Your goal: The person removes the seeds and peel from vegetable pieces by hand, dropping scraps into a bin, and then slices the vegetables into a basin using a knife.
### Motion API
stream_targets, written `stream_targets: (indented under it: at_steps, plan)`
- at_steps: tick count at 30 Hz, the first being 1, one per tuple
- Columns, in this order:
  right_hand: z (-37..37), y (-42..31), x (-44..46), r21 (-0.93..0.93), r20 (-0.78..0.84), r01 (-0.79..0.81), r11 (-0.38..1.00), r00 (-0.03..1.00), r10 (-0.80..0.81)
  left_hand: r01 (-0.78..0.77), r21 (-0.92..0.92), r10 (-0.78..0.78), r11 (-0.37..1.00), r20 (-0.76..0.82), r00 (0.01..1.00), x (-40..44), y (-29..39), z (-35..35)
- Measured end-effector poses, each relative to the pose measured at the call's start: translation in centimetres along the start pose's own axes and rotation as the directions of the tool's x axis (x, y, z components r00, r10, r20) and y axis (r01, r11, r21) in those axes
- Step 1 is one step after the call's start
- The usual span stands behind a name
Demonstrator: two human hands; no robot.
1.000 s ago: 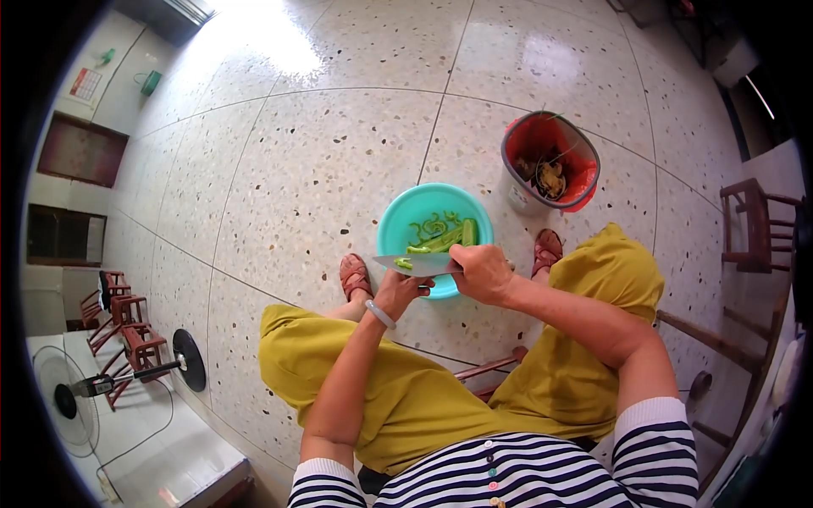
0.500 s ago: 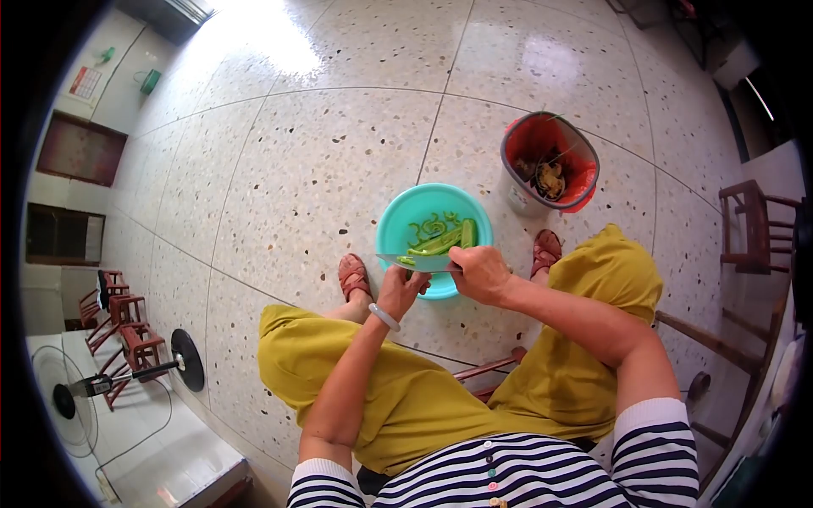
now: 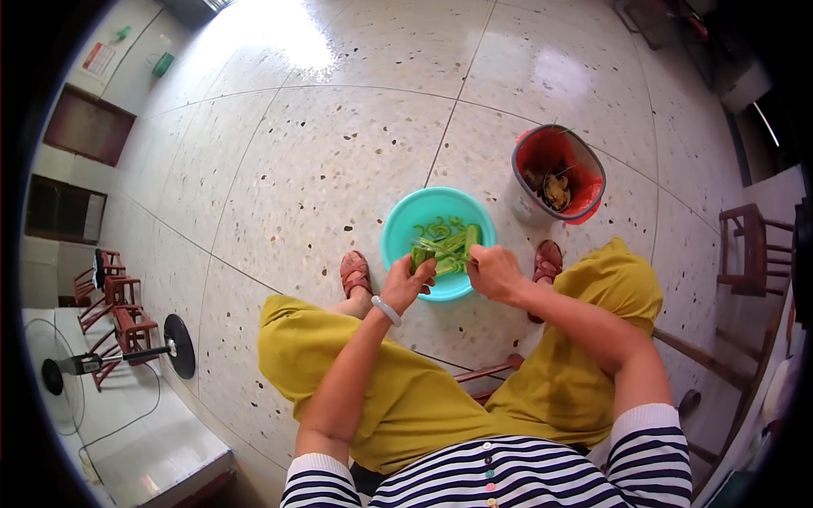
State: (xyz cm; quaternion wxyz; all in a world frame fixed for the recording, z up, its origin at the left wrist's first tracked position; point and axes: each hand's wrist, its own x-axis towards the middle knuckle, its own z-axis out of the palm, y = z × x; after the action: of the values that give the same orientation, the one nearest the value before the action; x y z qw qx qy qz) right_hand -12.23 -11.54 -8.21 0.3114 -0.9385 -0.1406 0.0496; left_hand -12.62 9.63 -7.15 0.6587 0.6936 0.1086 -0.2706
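Observation:
A turquoise basin (image 3: 395, 222) stands on the floor between my feet. Inside it lie long pieces of a green vegetable (image 3: 472, 237) and several thin curled slices (image 3: 439, 229); their exact kind is unclear. My left hand (image 3: 408, 281), with a pale bangle at its wrist, grips a green vegetable piece (image 3: 421, 256) over the basin's near left side. My right hand (image 3: 495, 273) is closed round a knife at the basin's right rim. The knife's blade (image 3: 442, 246) points left, seen nearly edge-on, close to the left fingers. The handle is hidden in my fist.
A bin (image 3: 527, 199) with a red liner and scraps stands beyond the basin to the right. A wooden chair (image 3: 749, 245) is at far right. On the left are small wooden stools (image 3: 131, 326) and a fan (image 3: 93, 364). Speckled tiles (image 3: 339, 161) cover the floor.
The knife has turned from showing its broad blade to nearly edge-on. My left hand has raised a vegetable piece into view, and my right hand has shifted slightly right and down.

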Motion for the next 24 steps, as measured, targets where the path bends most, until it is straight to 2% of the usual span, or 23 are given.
stream_targets:
  at_steps: [2,5,8,11,17,19,22,24]
  plan:
    - [-0.9,-1.7,0.2,0.058,-0.052,0.076,0.995,0.996,-0.073,0.008,-0.044,-0.009,0.999,-0.013,1.000,-0.1,-0.2,-0.2]
    - [-1.2,-2.8,0.2,0.090,-0.099,0.176,0.980,0.981,-0.168,0.040,-0.089,-0.035,0.995,0.053,0.998,0.2,-0.7,-0.6]
    - [-1.3,-2.9,0.1,0.076,-0.103,0.213,0.974,0.973,-0.205,0.035,-0.335,-0.020,0.941,0.049,0.999,-0.1,-0.8,-0.4]
    - [-1.3,-2.7,0.1,0.082,-0.107,0.219,0.972,0.972,-0.210,0.013,-0.250,-0.006,0.968,0.029,1.000,-0.3,-0.1,0.1]
    - [-1.2,-2.6,0.1,0.085,-0.088,0.210,0.974,0.975,-0.203,-0.118,-0.112,0.125,0.987,0.057,0.991,0.5,-1.2,-0.2]
    - [-1.0,-2.3,0.1,0.084,-0.084,0.204,0.975,0.977,-0.197,-0.102,-0.033,0.103,0.994,0.042,0.994,0.8,-1.5,-0.2]
    - [-0.4,-1.6,0.0,0.066,-0.048,0.175,0.982,0.984,-0.172,-0.127,0.060,0.124,0.990,0.046,0.991,0.6,-2.0,-0.5]
    - [0.7,0.2,0.2,-0.008,0.014,0.077,0.997,0.997,-0.077,-0.143,0.072,0.137,0.987,0.082,0.987,0.3,-1.2,-0.2]
